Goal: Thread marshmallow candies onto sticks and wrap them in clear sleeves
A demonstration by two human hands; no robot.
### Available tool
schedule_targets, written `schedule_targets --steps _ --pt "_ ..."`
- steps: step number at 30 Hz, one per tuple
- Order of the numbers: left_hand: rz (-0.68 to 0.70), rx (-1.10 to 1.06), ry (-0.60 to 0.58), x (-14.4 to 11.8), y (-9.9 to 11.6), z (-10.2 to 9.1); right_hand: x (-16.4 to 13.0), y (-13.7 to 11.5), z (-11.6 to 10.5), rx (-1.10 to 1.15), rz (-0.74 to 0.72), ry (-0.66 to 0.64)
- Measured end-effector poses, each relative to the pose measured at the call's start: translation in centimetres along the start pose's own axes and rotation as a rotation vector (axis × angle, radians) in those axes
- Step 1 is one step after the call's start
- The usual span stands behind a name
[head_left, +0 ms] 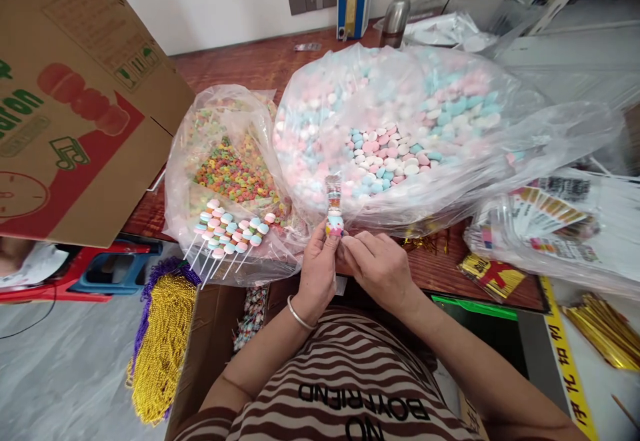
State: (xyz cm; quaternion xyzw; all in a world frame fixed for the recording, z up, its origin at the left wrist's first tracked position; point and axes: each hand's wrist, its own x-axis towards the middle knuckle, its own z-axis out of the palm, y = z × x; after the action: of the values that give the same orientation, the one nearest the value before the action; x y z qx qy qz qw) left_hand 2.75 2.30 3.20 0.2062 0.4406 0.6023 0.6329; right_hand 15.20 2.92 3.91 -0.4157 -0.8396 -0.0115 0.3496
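Note:
My left hand grips a candy skewer in a clear printed wrapper, held upright between thumb and fingers. Pink, white and blue pieces show through the wrapper, whose top end sticks up. Beside it, the fingers of my right hand are pinched together close to the wrapper's lower part; what they grip is hidden. Several finished-looking candy skewers with white sticks lie to the left on a plastic bag of small colourful rings. Behind my hands a large clear bag lies open, full of pastel candies.
A big cardboard box stands at the left. To the right are bagged printed wrappers and a packet of gold ties. A steel flask and a blue device stand behind. Gold bead strings hang lower left.

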Motion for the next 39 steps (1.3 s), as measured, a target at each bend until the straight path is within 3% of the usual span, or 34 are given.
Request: schedule_targets --steps 4,7,9,12,14,17,23,32,35,39 --pt "-0.007 -0.112 -0.011 0.2 0.3 0.4 -1.3 -1.5 1.0 0.359 0.378 -0.099" --pt "-0.025 -0.148 -0.049 -0.1 0.5 0.4 -2.0 -1.9 1.8 0.542 0.493 -0.146" --pt "-0.037 -0.170 -0.109 -0.2 1.0 0.2 -2.3 -1.6 2.0 0.503 0.463 -0.074" --pt "-0.030 -0.253 -0.161 0.6 2.6 -0.3 -2.5 -1.0 1.9 0.299 0.254 0.007" --pt "-0.024 -0.313 -0.113 1.6 3.9 -0.7 -2.7 -0.9 1.9 0.190 0.091 0.003" --pt "-0.013 -0.371 -0.015 2.9 5.3 -0.7 -2.9 -1.3 1.8 0.056 -0.015 0.033" --pt "-0.021 -0.433 -0.002 2.7 4.9 0.4 -3.3 -2.5 1.8 -0.072 -0.087 0.090" --pt "-0.084 -0.346 -0.062 0.9 2.0 0.9 -2.7 -3.2 3.4 0.030 0.043 0.149" --pt "-0.075 -0.282 -0.063 1.0 2.2 0.3 -2.3 -3.0 3.0 0.253 0.244 0.094" --pt "-0.055 -0.219 -0.141 1.4 3.3 -0.9 -1.9 -3.4 1.6 1.100 0.674 -0.221"
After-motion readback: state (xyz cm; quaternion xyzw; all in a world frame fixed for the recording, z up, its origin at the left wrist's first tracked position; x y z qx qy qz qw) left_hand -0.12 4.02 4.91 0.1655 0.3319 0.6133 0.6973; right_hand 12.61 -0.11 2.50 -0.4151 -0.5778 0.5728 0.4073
